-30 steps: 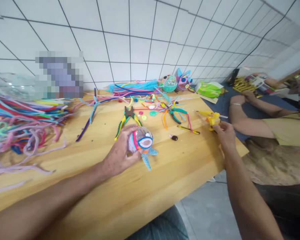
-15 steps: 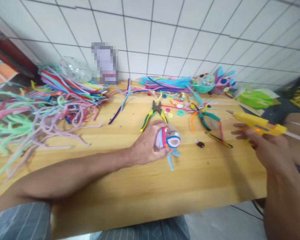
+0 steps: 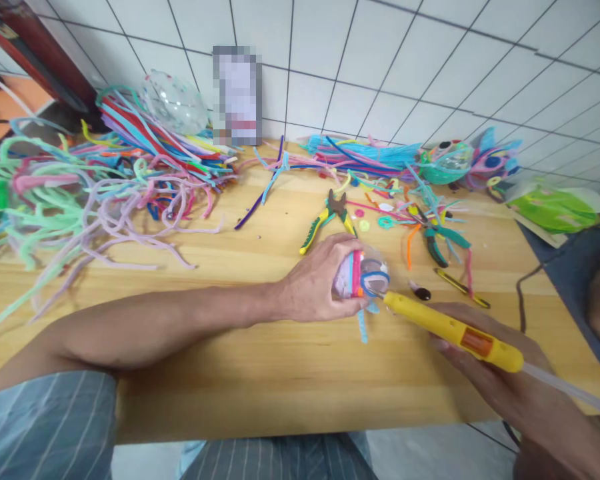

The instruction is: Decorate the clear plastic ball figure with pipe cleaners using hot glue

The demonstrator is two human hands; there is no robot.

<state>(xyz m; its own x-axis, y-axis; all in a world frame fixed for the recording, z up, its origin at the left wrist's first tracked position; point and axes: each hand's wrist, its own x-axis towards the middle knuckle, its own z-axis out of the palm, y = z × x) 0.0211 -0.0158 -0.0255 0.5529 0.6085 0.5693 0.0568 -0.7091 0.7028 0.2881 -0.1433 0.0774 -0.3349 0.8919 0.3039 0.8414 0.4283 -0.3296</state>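
Note:
My left hand is wrapped round a small clear ball craft banded with lilac, blue and pink pipe cleaner. A blue loop rings a pale oval on its right face, and light-blue strips stick out below. In my right hand is a yellow hot glue gun with a clear glue stick out of its back end. Its nozzle points left and meets the ball at the blue loop; whether it touches I cannot tell. A small dark oval piece lies just beyond the nozzle.
Yellow-green pliers and teal-handled pliers lie behind the ball, near a yellow cutter. Pipe cleaners heap at left. Along the wall stand decorated balls; a green packet sits at right. A black cable crosses the table.
My right hand has brought the glue gun left, from beyond the table's right side to the ball. My left hand still holds the ball. The view has shifted slightly.

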